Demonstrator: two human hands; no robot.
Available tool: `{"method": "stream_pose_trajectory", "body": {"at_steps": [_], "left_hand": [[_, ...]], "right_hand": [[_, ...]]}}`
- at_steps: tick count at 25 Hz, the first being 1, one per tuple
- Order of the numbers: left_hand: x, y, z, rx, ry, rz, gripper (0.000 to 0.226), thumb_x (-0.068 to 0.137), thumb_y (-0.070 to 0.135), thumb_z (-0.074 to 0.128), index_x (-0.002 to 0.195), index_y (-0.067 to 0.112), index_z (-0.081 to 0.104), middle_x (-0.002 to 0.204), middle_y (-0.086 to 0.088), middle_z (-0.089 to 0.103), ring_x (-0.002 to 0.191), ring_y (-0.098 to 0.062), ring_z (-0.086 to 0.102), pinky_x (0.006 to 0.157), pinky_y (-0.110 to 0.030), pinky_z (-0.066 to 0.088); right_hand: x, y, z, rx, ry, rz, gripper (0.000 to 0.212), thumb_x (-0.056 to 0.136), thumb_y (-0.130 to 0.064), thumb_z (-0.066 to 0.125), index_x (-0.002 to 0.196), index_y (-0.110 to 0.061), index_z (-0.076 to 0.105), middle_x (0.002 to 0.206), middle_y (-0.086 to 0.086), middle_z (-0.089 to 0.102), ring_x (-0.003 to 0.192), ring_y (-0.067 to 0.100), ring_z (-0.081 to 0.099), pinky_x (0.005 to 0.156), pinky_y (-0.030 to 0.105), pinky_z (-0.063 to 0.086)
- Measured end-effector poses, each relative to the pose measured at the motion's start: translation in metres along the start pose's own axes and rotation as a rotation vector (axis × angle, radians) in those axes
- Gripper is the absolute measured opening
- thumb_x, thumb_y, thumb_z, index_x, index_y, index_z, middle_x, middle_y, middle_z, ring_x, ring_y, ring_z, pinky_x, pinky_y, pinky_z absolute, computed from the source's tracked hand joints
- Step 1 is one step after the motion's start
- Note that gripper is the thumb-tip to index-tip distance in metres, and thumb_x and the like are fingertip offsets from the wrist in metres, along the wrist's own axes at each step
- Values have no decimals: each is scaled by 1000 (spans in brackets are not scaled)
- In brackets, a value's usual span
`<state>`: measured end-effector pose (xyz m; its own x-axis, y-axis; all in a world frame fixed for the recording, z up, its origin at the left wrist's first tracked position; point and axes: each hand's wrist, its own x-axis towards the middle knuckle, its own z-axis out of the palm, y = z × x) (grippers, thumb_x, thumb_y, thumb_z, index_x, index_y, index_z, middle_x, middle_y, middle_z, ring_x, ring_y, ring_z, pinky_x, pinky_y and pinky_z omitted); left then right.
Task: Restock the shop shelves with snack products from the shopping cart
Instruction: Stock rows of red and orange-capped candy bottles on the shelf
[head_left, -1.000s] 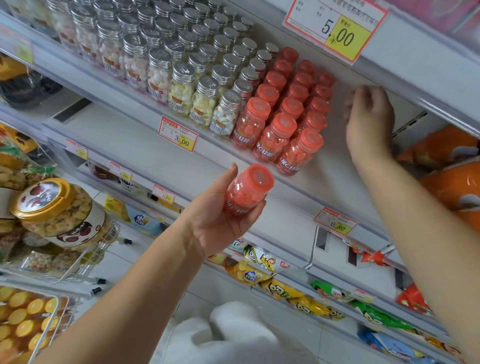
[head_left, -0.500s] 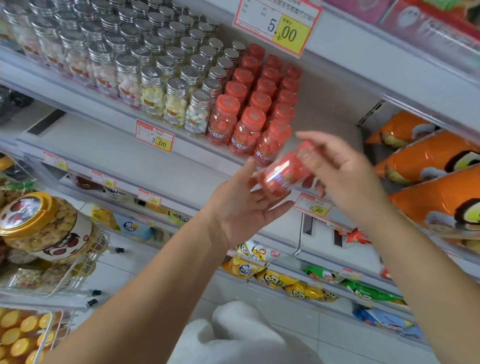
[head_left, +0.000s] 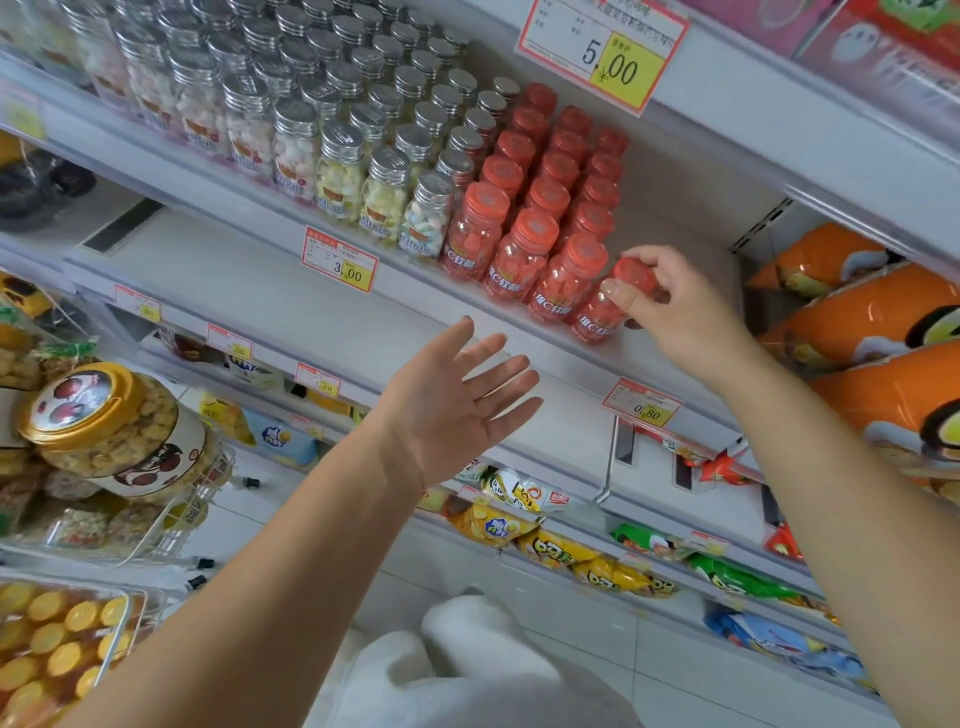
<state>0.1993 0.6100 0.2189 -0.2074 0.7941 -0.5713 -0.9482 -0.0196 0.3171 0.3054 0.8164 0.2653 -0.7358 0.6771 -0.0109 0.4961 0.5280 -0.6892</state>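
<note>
Stock item: red-capped candy bottle (head_left: 602, 312), clear body filled with red pieces, at the front edge of the upper candy shelf (head_left: 363, 317), just right of the front bottle in the block of matching red-capped bottles (head_left: 524, 244). It is held by the right hand (head_left: 680, 312), thumb and fingertips curled round its cap and shoulder. Whether its base already sits flat on the shelf cannot be told. The left hand (head_left: 457, 410) is below the shelf front, palm toward the camera, fingers straight and spread apart, holding nothing. Left of the red block on the same shelf are several rows of silver-capped bottles (head_left: 337, 156) with white, yellow and mixed pastel candies. There are three price tags: one marked 3.00 (head_left: 340, 260) on the shelf lip, one marked 5.00 (head_left: 605, 57) on the shelf above, one marked 0.80 (head_left: 641, 402) on the shelf below. Orange snack bags (head_left: 857, 317) are stacked in the bay to the right. Yellow and green snack packets (head_left: 550, 545) line the lower shelf. At far left, the wire shopping cart (head_left: 208, 499) holds a large gold-lidded jar (head_left: 109, 426) lying tilted on other packs, with a tray of yellow-capped items (head_left: 57, 644) below it.
</note>
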Motion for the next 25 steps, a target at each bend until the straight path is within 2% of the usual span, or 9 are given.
{"method": "stream_pose_trajectory", "body": {"at_steps": [5, 9, 10, 12, 16, 19, 21, 23, 25], "left_hand": [[-11, 0, -17, 13, 15, -28, 43, 103, 41, 47, 130, 9, 59, 129, -17, 63, 118, -30, 62, 89, -43, 55], [-15, 2, -54, -65, 75, -14, 42, 103, 42, 48, 125, 10, 62, 126, -14, 67, 114, -29, 65, 85, -42, 56], [-16, 1, -65, -93, 95, -5, 41, 102, 42, 48, 120, 9, 64, 124, -13, 67, 111, -29, 66, 82, -42, 56], [-25, -3, -90, -166, 185, 37, 36, 102, 41, 48, 113, 10, 63, 118, -12, 67, 103, -28, 67, 79, -42, 59], [-66, -20, -167, -343, 479, 143, 31, 103, 37, 45, 115, 12, 59, 115, -12, 64, 94, -26, 64, 87, -39, 52], [-120, -45, -239, -431, 692, 173, 26, 103, 34, 46, 111, 13, 59, 108, -10, 63, 89, -23, 62, 83, -37, 52], [-159, -58, -287, -550, 813, 246, 24, 103, 31, 45, 109, 12, 58, 113, -11, 62, 88, -22, 62, 81, -37, 52], [-196, -66, -330, -666, 895, 308, 21, 103, 29, 45, 107, 12, 58, 113, -11, 62, 87, -23, 62, 80, -37, 51], [-229, -72, -369, -739, 950, 325, 21, 103, 28, 46, 112, 12, 56, 108, -10, 64, 87, -23, 63, 76, -36, 53]], "right_hand": [[-8, 0, 8, 62, 72, 112, 35, 96, -40, 56, 130, -34, 50, 115, -13, 58, 110, 11, 59, 98, 42, 51], [-42, -7, 30, 170, 661, -21, 27, 99, -37, 44, 117, -22, 56, 107, 1, 63, 95, 17, 59, 87, 37, 50], [-56, -10, 43, 206, 693, -83, 21, 98, -34, 42, 110, -25, 56, 101, 2, 63, 89, 18, 59, 82, 37, 49], [-80, -13, 84, 263, 535, -127, 13, 97, -35, 42, 100, -35, 54, 92, -5, 62, 81, 14, 58, 75, 38, 47], [-101, -17, 179, 245, -53, -86, 18, 90, -45, 45, 101, -36, 55, 90, -3, 65, 81, 20, 62, 73, 31, 48], [-124, -28, 243, 173, -407, -36, 8, 95, -24, 56, 101, -29, 58, 86, -2, 64, 83, 25, 63, 70, 18, 45], [-141, -34, 282, 43, -646, -38, 14, 95, -12, 57, 103, -23, 60, 90, 1, 66, 87, 25, 64, 73, 21, 45], [-155, -50, 319, -112, -844, -63, 14, 95, -15, 58, 103, -26, 61, 94, -1, 67, 89, 20, 63, 80, 31, 48], [-165, -69, 365, -202, -956, -81, 14, 95, -14, 57, 101, -26, 61, 93, -1, 66, 88, 20, 60, 77, 30, 45]]}}
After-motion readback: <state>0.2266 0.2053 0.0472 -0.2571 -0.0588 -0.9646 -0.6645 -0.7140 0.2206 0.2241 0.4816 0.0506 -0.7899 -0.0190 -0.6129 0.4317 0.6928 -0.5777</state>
